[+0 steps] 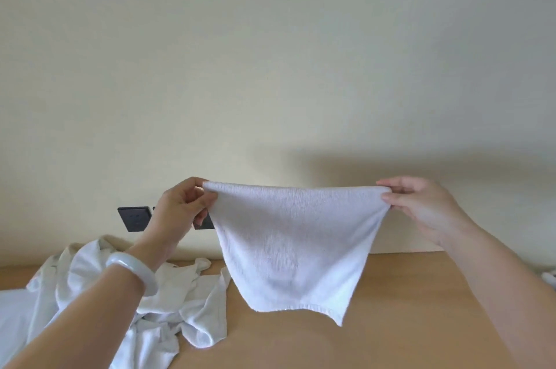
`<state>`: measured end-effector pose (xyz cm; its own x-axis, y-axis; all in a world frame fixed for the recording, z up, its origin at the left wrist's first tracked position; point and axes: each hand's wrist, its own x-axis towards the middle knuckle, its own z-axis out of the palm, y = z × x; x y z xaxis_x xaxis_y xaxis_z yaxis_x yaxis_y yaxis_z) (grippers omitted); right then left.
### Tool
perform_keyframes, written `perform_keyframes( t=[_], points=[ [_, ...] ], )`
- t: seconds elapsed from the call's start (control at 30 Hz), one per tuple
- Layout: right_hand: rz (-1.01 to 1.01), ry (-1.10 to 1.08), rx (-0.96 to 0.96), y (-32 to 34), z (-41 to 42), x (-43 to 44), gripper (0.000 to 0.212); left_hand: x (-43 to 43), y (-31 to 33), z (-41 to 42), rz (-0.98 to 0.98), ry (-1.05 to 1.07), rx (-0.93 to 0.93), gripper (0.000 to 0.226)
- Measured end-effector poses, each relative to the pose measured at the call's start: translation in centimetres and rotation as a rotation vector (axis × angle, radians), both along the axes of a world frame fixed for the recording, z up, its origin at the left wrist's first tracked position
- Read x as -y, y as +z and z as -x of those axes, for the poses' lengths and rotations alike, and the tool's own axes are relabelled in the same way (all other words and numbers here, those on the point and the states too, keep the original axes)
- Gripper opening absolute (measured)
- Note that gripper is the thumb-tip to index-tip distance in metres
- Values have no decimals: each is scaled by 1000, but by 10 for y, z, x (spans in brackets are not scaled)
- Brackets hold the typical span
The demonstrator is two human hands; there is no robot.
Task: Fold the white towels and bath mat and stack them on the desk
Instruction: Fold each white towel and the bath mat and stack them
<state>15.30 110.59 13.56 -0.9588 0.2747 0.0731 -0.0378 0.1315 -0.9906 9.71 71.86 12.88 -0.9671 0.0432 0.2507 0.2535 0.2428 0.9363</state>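
1. So, the small white towel (296, 248) is up in the air, stretched between both hands above the desk (421, 308), and as far as I can tell it isn't touching it.
2. The left hand (180, 206) pinches the top left corner, thumb and fingers curled round the edge. The right hand (421, 203) pinches the top right corner between thumb and fingertips, with the other fingers fairly loose.
3. The key bit: the held edge runs left to right, pretty much level. The rest hangs straight down from both grips and narrows toward the bottom hem, right corner lowest.
4. My guess is the next fold means bringing the hands together, corner to corner. Neither hand looks nearer, so either could travel.
5. The unfolded pile (168, 293) of white linen sits on the desk's left side, under the left forearm, just beside the hanging towel. No folded stack in view yet.
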Motion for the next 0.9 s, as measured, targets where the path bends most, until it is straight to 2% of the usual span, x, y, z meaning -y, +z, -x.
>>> perform_keyframes(
  t=[0.13, 0.23, 0.3, 0.37, 0.43, 0.53, 0.63, 0.7, 0.8, 0.9],
  points=[
    [-310, -92, -75, 10, 1, -7, 13, -3, 12, 4, -7, -14, -14, 8],
    [-448, -91, -12, 7, 6, -17, 6, -2, 14, 12, 43, -18, 68, 15],
    [-474, -67, 70, -1, 14, -18, 8, -6, 9, 18, 45, -14, 166, 15],
    [-398, -33, 137, -11, 23, -17, 11, -15, 1, 25, -6, -7, 265, 13],
    [-206, -19, 141, -20, 32, -17, 8, -24, -3, 34, -58, -3, 311, 10],
    [2, -68, 42, -21, 33, -20, 7, -30, 2, 44, -137, -4, 249, 10],
    [87, -37, -95, -12, 1, -17, 8, -27, 10, 36, -226, -39, 147, 13],
    [31, 9, -94, -15, -33, -12, 10, -18, 5, 15, -233, -80, 111, 15],
    [-29, 63, 10, -72, -74, -10, 16, -4, -39, -31, -76, -116, 136, 17],
    [-56, 151, 263, -174, -105, -11, 24, 7, -127, -74, 184, -118, 321, 19]
  ],
)
